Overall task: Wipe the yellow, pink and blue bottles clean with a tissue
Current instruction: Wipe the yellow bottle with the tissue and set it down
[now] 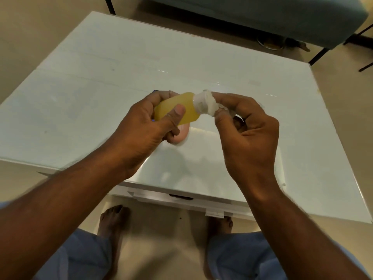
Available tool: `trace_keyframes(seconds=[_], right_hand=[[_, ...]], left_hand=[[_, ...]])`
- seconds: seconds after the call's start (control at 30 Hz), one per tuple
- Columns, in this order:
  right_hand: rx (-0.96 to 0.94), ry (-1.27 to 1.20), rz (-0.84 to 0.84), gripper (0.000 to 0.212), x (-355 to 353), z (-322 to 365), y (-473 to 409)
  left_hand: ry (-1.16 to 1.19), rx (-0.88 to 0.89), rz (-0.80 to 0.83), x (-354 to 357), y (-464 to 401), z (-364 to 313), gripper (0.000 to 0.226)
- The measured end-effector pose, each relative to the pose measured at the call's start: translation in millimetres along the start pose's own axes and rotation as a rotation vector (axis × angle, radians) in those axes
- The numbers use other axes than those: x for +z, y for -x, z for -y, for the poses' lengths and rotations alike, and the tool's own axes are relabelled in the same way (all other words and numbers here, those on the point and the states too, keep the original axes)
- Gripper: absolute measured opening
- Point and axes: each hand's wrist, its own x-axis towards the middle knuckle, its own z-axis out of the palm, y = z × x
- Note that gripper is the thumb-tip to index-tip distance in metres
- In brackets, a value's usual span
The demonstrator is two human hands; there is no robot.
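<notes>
Yellow bottle (177, 107) in left fingers (178, 110), tissue (212, 106) pinched right.

Table (201, 57) bare beyond hands; pink bottle (184, 132) lying under left hand (149, 122).

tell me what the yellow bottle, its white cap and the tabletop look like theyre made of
Yellow bottle: likely soft translucent plastic; light glows through its matte body.
White cap: seemingly opaque hard plastic, with moulded edges.
Tabletop: probably glass or a glossy laminate; it mirrors light streaks.

White glass-topped table (201, 63) on beige floor (24, 37); teal bench (282, 15) behind.
</notes>
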Motion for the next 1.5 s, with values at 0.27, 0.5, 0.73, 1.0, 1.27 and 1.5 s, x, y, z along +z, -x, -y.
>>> trace_keyframes(seconds=[0.27, 0.5, 0.73, 1.0, 1.27, 1.5], right_hand=[[0.005, -0.003, 0.012, 0.021, 1.8, 0.8, 2.3], [0.013, -0.036, 0.070, 0.023, 9.4, 5.7, 11.0], [0.013, -0.015, 0.072, 0.021, 9.3, 4.0, 11.8], [-0.002, -0.005, 0.069, 0.016, 9.2, 4.2, 6.7], [-0.010, 0.036, 0.085, 0.012, 9.5, 1.3, 7.1], [-0.141, 0.043, 0.229, 0.015, 17.2, 9.7, 24.2]], left_hand=[[-0.084, 0.013, -0.072, 0.0, 1.1, 4.5, 0.031], [-0.032, -0.025, -0.036, 2.7, -0.1, -3.4, 0.034], [0.108, -0.126, -0.025, 15.7, 6.2, -5.1, 0.040], [0.016, -0.257, -0.045, 22.1, 13.5, -5.4, 0.051], [-0.102, -0.161, -0.088, 17.7, 9.8, 0.7, 0.032], [-0.157, -0.077, -0.123, 16.1, 11.0, 3.8, 0.027]])
